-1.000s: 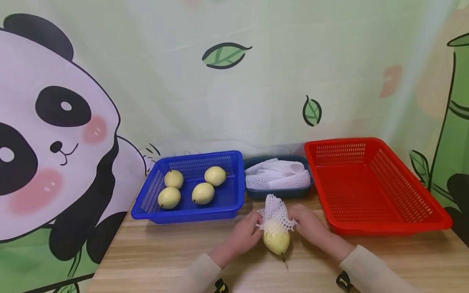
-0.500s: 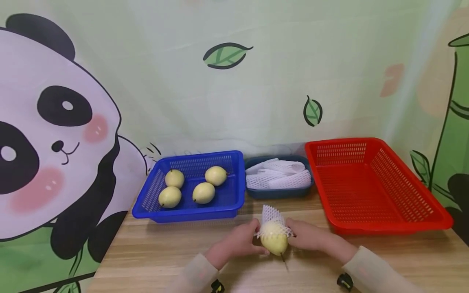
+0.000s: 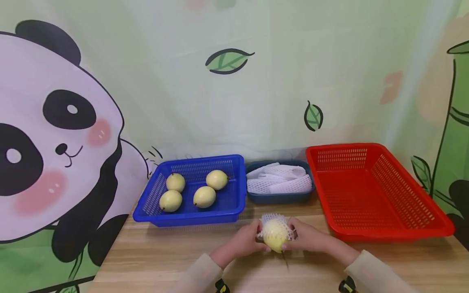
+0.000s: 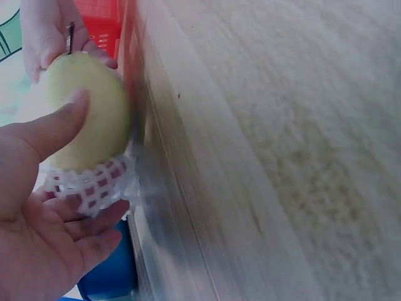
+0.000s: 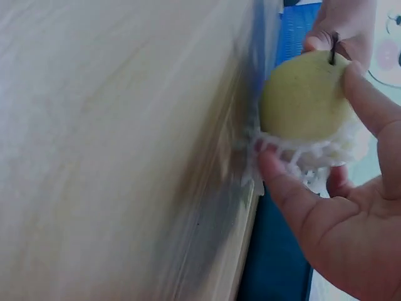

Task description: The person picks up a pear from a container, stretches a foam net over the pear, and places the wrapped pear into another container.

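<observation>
A yellow-green pear [image 3: 276,243] is in front of me, its stem end toward me, with a white foam net sleeve [image 3: 272,219] over its far part. My left hand [image 3: 244,241] grips the pear from the left. In the left wrist view its thumb [image 4: 69,122] presses the pear's bare skin while the fingers hold the net's edge [image 4: 94,188]. From the other side my right hand [image 3: 309,238] holds pear and net; in the right wrist view its thumb [image 5: 369,94] lies near the stem and a fingertip touches the net's rim [image 5: 301,150].
A blue basket [image 3: 198,217] with several pears stands at the back left. Behind my hands is a small dark-blue basket [image 3: 280,198] of folded foam nets [image 3: 289,183]. A red basket [image 3: 366,195] stands to the right on the wooden table [image 3: 165,260], before a panda-printed cloth.
The net has slid farther over the pear toward the stem, and its loose far end is shorter. Both hands have gone from holding the net's edge to gripping the pear, thumbs on its skin.
</observation>
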`<state>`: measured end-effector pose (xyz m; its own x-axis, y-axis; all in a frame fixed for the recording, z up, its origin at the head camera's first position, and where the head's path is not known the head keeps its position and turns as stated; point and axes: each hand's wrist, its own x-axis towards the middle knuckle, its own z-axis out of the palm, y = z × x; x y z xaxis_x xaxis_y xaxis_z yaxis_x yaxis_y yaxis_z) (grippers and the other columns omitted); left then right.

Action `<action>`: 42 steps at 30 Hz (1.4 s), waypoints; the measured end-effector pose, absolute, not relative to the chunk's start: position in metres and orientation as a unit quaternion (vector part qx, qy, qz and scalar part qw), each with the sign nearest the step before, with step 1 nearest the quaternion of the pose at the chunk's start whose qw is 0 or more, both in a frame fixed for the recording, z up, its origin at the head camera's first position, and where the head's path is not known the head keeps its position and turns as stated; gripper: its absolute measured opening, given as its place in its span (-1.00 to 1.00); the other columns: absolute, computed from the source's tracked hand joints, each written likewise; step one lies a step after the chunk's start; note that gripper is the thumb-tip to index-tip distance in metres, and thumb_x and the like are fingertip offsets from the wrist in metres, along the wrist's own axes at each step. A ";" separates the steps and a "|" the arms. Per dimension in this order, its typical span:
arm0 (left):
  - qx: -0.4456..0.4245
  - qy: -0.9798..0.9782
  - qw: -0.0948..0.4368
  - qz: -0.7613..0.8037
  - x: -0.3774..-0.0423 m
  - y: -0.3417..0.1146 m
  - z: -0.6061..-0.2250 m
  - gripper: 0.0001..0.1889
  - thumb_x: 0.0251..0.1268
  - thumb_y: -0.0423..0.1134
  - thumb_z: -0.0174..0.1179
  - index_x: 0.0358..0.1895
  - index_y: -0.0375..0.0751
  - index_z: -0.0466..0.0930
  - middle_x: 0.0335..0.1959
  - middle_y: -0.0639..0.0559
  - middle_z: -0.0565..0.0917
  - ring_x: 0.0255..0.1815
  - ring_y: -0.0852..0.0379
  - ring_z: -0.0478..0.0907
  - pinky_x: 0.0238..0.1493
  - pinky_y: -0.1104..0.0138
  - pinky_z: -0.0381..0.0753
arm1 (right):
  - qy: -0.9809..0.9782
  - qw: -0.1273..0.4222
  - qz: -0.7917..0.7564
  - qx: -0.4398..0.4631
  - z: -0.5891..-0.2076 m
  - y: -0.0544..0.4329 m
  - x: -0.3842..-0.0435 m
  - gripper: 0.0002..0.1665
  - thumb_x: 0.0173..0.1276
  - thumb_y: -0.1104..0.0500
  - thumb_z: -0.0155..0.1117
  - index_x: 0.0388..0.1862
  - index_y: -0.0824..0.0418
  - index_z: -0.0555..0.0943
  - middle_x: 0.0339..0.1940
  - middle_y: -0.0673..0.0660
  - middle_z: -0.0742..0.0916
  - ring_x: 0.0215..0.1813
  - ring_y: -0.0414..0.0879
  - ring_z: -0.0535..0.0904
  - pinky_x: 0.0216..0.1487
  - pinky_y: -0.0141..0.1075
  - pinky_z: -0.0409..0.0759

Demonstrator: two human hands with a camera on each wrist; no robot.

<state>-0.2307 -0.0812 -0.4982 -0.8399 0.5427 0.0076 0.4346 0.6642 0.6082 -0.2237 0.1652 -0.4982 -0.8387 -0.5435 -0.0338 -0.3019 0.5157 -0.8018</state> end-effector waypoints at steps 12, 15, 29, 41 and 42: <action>0.235 0.862 0.045 0.446 -0.236 -0.074 -0.494 -0.56 0.20 -0.37 0.43 -0.12 -0.23 0.25 -0.39 0.00 0.49 -0.35 0.17 0.42 -0.35 0.44 0.42 | 0.817 0.167 -0.535 -0.134 -0.485 0.162 -0.230 -0.25 0.27 0.05 0.54 0.06 0.30 0.19 0.07 0.34 0.54 -0.07 -0.04 0.72 -0.05 -0.26 0.71; 0.230 0.858 0.044 0.457 -0.235 -0.072 -0.497 -0.59 0.20 -0.40 0.40 -0.15 -0.25 0.26 -0.46 0.07 0.42 -0.41 0.22 0.37 -0.40 0.47 0.35 | 0.828 0.147 -0.526 -0.131 -0.486 0.160 -0.229 -0.29 0.25 0.13 0.55 0.06 0.30 0.22 0.10 0.35 0.52 -0.12 -0.06 0.71 -0.14 -0.31 0.68; 0.269 0.876 0.100 0.387 -0.229 -0.071 -0.496 -0.64 0.13 -0.32 0.46 -0.19 -0.26 0.41 -0.21 -0.25 0.78 -0.13 -0.14 0.76 -0.12 0.37 0.64 | 0.885 0.038 -0.436 -0.156 -0.497 0.157 -0.222 -0.62 0.17 0.43 0.43 -0.18 0.24 0.41 -0.21 0.19 0.55 -0.26 -0.09 0.55 -0.29 -0.41 0.55; 0.357 0.889 0.115 0.265 -0.225 -0.089 -0.479 -0.62 0.38 -0.21 0.29 0.20 -0.28 0.64 0.12 -0.18 0.75 0.11 -0.19 0.69 0.15 0.23 0.66 | 0.920 0.048 -0.329 -0.209 -0.481 0.169 -0.205 -0.40 0.07 0.31 0.58 0.06 0.27 0.49 0.04 0.30 0.63 0.04 0.15 0.62 0.10 0.05 0.65; 0.358 0.889 0.114 0.263 -0.225 -0.089 -0.480 -0.62 0.39 -0.21 0.27 0.21 -0.27 0.63 0.12 -0.19 0.75 0.11 -0.20 0.69 0.14 0.22 0.67 | 0.920 0.049 -0.326 -0.213 -0.480 0.170 -0.204 -0.38 0.08 0.31 0.58 0.10 0.29 0.50 0.09 0.33 0.63 0.07 0.18 0.63 0.13 0.10 0.64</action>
<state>-0.2248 -0.0894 -0.4802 -0.7169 0.6970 -0.0152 0.5768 0.6052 0.5487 -0.2036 0.1698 -0.4796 -0.9043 -0.4240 0.0496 -0.3606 0.6967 -0.6201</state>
